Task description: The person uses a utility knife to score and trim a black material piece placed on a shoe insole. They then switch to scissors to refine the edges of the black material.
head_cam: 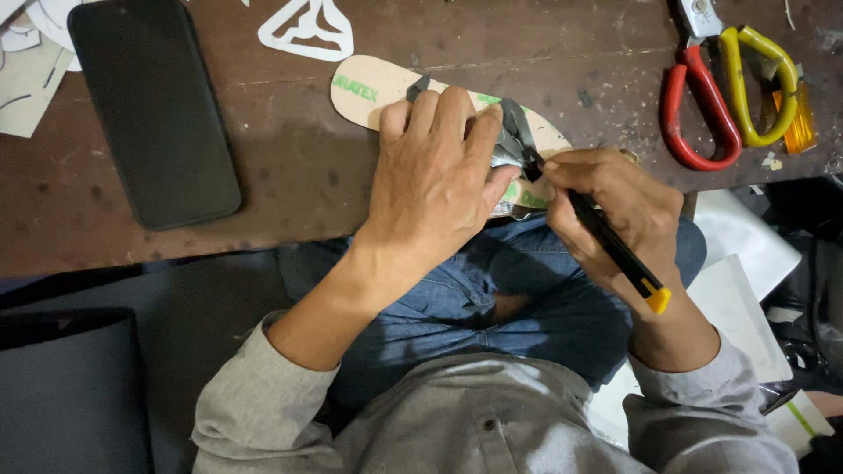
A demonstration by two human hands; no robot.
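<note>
Knife point(615, 246) at insole point(369, 92) edge (table's brink)

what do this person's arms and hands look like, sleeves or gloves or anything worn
Both hands, left hand and right hand, are bare: no gloves, and no rings or watch visible. Each arm wears a light grey long fabric sleeve, pushed up above the wrist, part of a buttoned grey shirt.

Insole board point(364, 92) was tan with green lettering. Utility knife point(615, 246) black, yellow end. Phone point(154, 110) black. Pliers point(733, 88) had one red and one yellow handle. Bench point(290, 167) dark brown. Jeans point(465, 307) blue, shirt point(457, 421) grey.
</note>
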